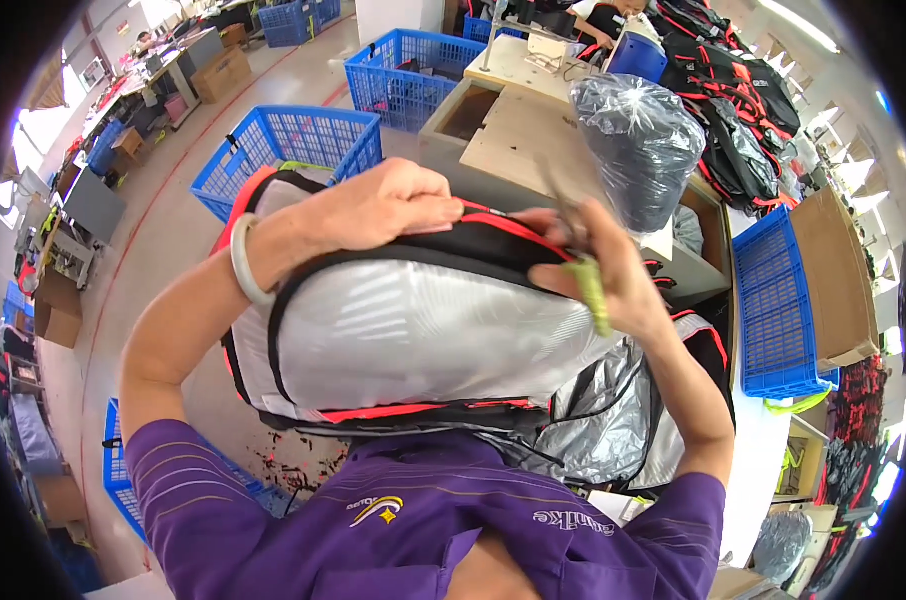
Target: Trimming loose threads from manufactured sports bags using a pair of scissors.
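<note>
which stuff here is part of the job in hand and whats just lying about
In use:
silver-and-black bag, gripped by left hand
scissors-like tool, blurred, in right hand

Apparently just lying about:
blue crates
plastic-wrapped bundle
brown cardboard

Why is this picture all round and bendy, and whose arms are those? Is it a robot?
No robot here: those are a person's own two bare hands. The picture comes from a wide fisheye camera worn on the person's head, looking down, so straight edges bend near the rim. The left hand grips the edge of a big grey-and-black bag with red trim. The right hand, a bit blurred, holds scissors. Beyond, a plastic-wrapped bundle sits on a wooden table, with a blue plastic crate further left.
</note>
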Motion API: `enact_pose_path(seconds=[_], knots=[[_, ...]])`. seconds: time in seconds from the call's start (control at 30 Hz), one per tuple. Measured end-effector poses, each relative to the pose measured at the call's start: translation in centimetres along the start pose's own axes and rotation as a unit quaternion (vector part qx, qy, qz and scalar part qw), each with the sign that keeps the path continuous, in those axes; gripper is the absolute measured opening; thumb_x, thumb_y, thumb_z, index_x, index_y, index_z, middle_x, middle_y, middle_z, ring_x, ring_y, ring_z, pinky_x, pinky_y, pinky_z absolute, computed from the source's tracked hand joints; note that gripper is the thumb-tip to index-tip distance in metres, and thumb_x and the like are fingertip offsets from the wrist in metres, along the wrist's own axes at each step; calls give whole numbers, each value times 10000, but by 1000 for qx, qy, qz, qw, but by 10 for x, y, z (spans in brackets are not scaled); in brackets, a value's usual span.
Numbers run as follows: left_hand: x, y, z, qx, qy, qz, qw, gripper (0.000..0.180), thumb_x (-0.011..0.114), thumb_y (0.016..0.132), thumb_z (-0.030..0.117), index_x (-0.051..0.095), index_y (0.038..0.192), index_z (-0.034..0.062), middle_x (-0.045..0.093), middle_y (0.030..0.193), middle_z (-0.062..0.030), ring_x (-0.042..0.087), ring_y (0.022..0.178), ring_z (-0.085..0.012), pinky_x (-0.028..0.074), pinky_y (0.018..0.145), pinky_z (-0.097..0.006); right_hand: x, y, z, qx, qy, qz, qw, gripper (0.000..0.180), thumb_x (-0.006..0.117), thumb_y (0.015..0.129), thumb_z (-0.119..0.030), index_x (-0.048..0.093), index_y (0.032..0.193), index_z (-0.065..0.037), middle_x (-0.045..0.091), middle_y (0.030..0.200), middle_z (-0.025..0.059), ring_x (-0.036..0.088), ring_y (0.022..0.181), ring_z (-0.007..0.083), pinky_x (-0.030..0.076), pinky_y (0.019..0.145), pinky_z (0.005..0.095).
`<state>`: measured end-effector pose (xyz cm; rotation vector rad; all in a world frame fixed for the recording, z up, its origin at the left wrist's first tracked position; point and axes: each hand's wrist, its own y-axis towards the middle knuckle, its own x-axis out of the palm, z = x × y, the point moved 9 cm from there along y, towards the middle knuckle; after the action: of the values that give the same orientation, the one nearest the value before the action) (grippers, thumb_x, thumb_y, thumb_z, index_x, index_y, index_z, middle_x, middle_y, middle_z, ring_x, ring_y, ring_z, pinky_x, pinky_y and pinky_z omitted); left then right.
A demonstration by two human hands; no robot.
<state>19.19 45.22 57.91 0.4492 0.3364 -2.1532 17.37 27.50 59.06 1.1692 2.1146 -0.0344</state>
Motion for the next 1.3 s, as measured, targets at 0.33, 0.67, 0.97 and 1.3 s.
enact_pose_path(seconds=[0.33, 0.67, 0.97, 1.3], knots=[[-16, -53, 2, 152, 314, 248, 904, 248, 711, 747, 71, 571, 937, -2, 585, 998, -134, 585, 867, -315, 479, 723, -368, 55, 63, -6, 2, 110, 37, 993, 309, 747, 746, -83, 481, 874, 7, 539, 727, 71, 472, 691, 127, 438, 654, 286], [15, -73, -6, 294, 514, 383, 709, 295, 626, 809, 47, 589, 1091, -30, 589, 1067, -162, 583, 1034, -321, 480, 892, -388, 62, 55, 5, 58, 166, 14, 984, 312, 751, 755, -85, 472, 871, -6, 493, 733, 5, 434, 681, 76, 395, 624, 246], [3, -29, -55, 63, -120, 163, 977, 199, 607, 886, 146, 598, 761, -8, 451, 651, 78, 401, 627, -21, 303, 565, -236, 71, 43, 20, 93, 93, -128, 983, 338, 767, 768, -153, 505, 917, 0, 515, 768, 7, 458, 705, 75, 400, 639, 256], [16, -33, -51, 20, -126, 181, 975, 194, 585, 866, 137, 638, 804, -39, 517, 638, 40, 422, 620, -33, 313, 542, -252, 69, 56, 25, 48, 177, -57, 981, 234, 718, 788, -88, 523, 900, -21, 577, 771, 21, 505, 667, 39, 406, 590, 191]])
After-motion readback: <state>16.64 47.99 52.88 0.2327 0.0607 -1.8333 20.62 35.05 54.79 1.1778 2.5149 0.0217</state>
